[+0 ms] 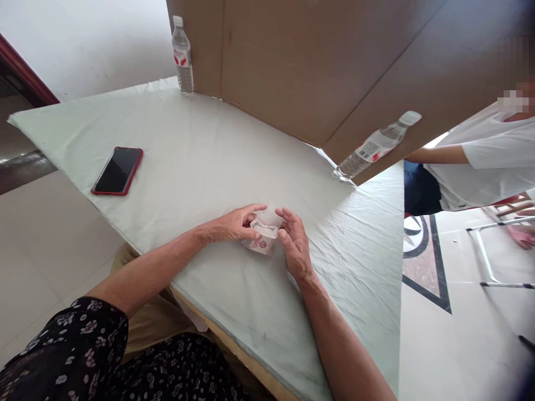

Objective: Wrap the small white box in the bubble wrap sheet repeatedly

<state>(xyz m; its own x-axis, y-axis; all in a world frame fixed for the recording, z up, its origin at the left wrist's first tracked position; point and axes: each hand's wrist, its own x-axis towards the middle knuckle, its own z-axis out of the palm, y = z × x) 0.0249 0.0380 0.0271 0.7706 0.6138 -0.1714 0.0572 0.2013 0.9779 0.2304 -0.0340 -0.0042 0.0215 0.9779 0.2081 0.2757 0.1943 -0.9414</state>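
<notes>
A small pale box (262, 245) with red print on its front stands on the cloth, with a translucent lid or flap (270, 215) raised at its back. The box's top is open and whitish material shows inside; I cannot make out what it is. My left hand (236, 224) grips the box's left side, thumb at the front edge and fingers behind. At the right side, my right hand (296, 245) is curved around the box with thumb and fingers apart. Its fingertips are close to the lid's edge; whether they touch is unclear.
A phone in a red case (117, 171) lies at the left. Two water bottles, one at the back left (183, 61) and one at the right (376, 147), stand against a brown cardboard panel (292, 61). Beyond the panel sits another person in a white shirt (480, 161).
</notes>
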